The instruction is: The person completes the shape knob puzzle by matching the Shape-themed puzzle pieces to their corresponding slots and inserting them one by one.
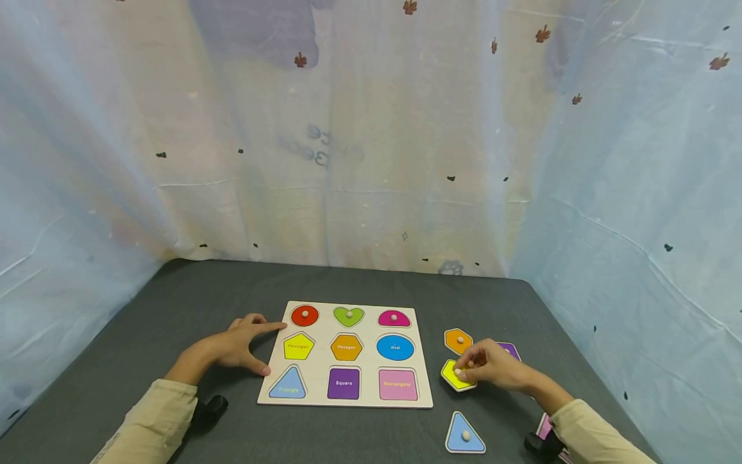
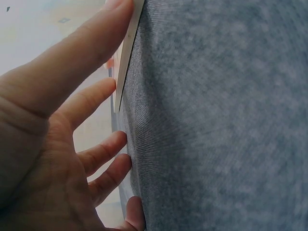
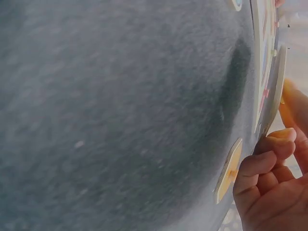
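Observation:
A white shape puzzle board (image 1: 371, 367) lies on the table, with the red circle (image 1: 298, 316), green heart and magenta half-circle pieces seated in its back row. My left hand (image 1: 237, 348) touches the board's left edge with thumb and index finger, the fingers spread, as the left wrist view also shows. Right of the board, my right hand (image 1: 501, 367) pinches the knob of a yellow pentagon puzzle piece (image 1: 451, 380). In the right wrist view this piece (image 3: 278, 82) is held up off the cloth. An orange hexagon piece (image 1: 458, 340) lies just behind it.
A purple piece (image 1: 510, 349) is partly hidden behind my right hand. Nearer the front lies a blue triangle piece (image 1: 464, 438). A pink piece (image 1: 545, 425) shows partly under my right wrist. Dark grey cloth (image 1: 203, 290) covers the table, with pale curtains around it.

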Demonstrator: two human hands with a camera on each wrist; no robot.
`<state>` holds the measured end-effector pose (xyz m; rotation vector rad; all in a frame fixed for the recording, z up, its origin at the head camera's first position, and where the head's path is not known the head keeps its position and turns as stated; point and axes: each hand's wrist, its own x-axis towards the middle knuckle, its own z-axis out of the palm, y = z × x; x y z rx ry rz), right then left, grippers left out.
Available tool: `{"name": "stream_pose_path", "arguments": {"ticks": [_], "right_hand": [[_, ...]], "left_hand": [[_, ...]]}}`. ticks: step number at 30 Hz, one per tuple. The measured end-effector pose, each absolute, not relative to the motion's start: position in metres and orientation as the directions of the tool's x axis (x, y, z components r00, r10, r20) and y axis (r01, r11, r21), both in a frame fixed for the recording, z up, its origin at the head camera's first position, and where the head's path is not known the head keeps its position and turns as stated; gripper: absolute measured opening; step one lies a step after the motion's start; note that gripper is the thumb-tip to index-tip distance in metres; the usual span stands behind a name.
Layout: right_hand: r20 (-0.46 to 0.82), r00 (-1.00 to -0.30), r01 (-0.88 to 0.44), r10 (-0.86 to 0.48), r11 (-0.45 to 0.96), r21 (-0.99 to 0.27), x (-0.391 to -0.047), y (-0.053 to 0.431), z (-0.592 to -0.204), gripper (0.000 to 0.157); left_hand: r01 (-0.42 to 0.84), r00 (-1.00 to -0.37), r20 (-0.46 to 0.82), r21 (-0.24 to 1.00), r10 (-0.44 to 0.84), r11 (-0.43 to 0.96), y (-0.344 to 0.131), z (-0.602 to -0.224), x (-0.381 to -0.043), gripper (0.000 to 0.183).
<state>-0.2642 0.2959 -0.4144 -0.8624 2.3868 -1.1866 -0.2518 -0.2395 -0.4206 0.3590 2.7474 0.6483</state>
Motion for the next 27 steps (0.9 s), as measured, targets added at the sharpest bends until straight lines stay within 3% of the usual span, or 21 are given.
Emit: {"name": "stream_pose_path", "arguments": {"ticks": [27], "right_hand": [[-0.005,-0.759,-0.398,-0.651,0.47,-0.788,-0.282,0.237,-0.405,0.013]], "left_hand": [[0.17,-0.923,-0.234,0.459,0.304,0.872,-0.24,-0.421,-0.253,0.098]]}}
